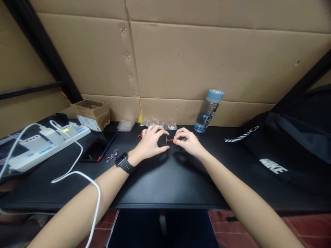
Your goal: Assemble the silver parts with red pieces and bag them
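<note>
Over the middle of the black table, my left hand [153,142] grips a thin disc [167,140], seen edge-on, between thumb and fingertips. My right hand [188,141] pinches a short red cord [170,140] that meets the disc on its right side. A little red thing [140,135] shows just left of my left hand. Behind my hands lie small clear packets [155,123] with red and white bits inside. The disc's faces are hidden by the viewing angle.
A blue-capped bottle [208,112] stands behind right, near a black bag [284,151]. To the left are a phone [99,148], a keyring [111,156], an open cardboard box [94,115] and a power strip [49,146]. A white cable [97,199] crosses my left forearm.
</note>
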`<move>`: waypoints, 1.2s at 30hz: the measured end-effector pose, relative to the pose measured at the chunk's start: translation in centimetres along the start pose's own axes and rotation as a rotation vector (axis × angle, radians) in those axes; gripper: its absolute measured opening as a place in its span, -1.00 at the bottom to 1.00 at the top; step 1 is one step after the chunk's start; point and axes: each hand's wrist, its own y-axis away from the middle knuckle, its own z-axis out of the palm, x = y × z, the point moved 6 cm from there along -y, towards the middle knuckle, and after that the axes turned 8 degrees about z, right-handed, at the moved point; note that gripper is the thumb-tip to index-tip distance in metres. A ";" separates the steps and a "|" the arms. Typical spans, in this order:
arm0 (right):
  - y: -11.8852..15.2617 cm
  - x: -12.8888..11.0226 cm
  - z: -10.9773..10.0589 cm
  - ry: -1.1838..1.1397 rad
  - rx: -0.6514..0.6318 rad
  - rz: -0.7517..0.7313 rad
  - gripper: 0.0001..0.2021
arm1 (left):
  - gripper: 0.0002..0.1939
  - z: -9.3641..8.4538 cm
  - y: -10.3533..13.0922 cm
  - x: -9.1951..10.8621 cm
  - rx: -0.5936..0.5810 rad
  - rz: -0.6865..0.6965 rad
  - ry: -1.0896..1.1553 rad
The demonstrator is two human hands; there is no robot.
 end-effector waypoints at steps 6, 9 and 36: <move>0.0 -0.4 -0.4 0.034 0.004 -0.018 -0.93 | -0.57 1.5 0.2 -0.4 -0.110 -0.043 0.061; 0.1 -0.5 -0.5 0.060 0.008 -0.049 -0.93 | -0.59 2.1 0.3 -0.6 -0.166 -0.063 0.113; -1.1 3.3 -1.0 0.440 0.074 0.009 -0.94 | -0.85 -3.9 2.8 -12.0 -0.270 -0.319 -0.253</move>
